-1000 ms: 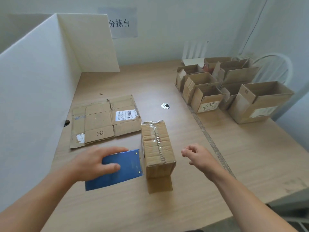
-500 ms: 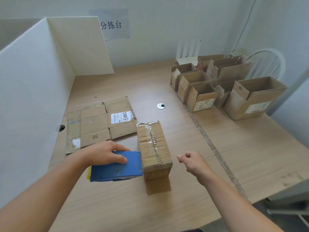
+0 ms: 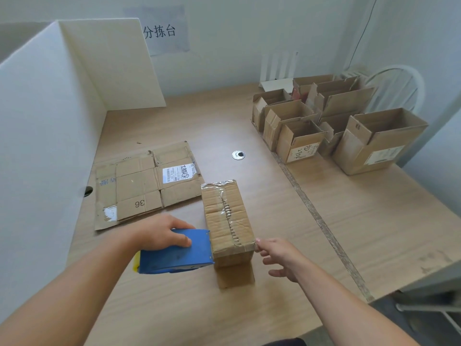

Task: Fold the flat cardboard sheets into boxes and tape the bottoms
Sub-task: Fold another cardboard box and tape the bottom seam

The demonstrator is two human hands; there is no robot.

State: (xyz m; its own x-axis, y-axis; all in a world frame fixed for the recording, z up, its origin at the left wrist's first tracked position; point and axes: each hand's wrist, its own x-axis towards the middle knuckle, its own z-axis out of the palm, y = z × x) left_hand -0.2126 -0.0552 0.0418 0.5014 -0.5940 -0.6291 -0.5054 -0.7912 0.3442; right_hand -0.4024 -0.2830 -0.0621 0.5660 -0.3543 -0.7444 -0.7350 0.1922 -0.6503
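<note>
Cardboard box (image 3: 227, 221), brown, taped: left hand (image 3: 162, 233) grips blue plastic tape dispenser (image 3: 174, 253) against its near-left edge; right hand (image 3: 279, 255) (fingers loosely spread) touches near-right corner; wooden table (image 3: 361, 221) open rightward.

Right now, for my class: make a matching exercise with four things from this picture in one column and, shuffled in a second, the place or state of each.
1 tape dispenser
2 taped box
3 flat cardboard sheet
4 open boxes

a lying unfolded at the left
b gripped by the left hand
c grouped at the far right
d standing in the middle, taped seam up

Pairs: 1-b, 2-d, 3-a, 4-c
</note>
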